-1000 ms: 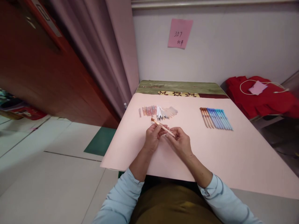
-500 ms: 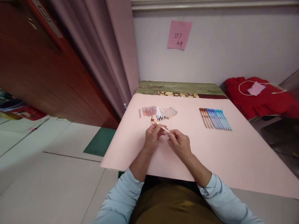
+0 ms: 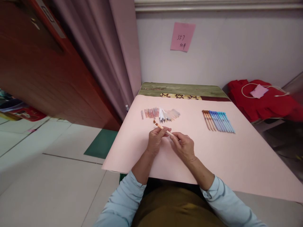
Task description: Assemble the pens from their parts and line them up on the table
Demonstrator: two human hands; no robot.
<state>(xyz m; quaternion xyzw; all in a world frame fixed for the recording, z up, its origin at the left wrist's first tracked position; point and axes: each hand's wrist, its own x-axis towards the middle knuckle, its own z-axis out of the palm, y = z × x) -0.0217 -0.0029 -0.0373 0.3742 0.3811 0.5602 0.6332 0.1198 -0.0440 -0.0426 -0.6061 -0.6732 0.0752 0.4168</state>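
Just on our side of the refills (image 3: pixel 161 115), white sticks with dark tips, we hold a pen (image 3: pixel 160 126) aslant in both hands. Its barrel is pale beige with a brown collar at the upper end, which points toward the refills. A small brown knob (image 3: pixel 154 121) shows at that end; we cannot tell whether it is joined to the pen.

Our left hand (image 3: pixel 155 140), the nearer of the two to the refills, has thumb and fingers closed on the barrel below the collar. Our right hand (image 3: pixel 185 147), farther right of the refills, pinches the lower end between thumb and forefinger; the tip is hidden there, and we cannot tell how the other fingers lie.

Close on the left of the refills we see a row of reddish pieces (image 3: pixel 151 113), and close on their right a fan of clear pieces (image 3: pixel 174 114), too blurred to tell apart. Well to the right of the refills lie brown pens (image 3: pixel 209 121), then blue pens (image 3: pixel 222 122), side by side in one row. Under the refills spreads a pink sheet (image 3: pixel 132 151); beyond them the green end of the table (image 3: pixel 153 86) shows. Above the refills, a handwritten pink note (image 3: pixel 182 37) is on the wall (image 3: pixel 217 47).
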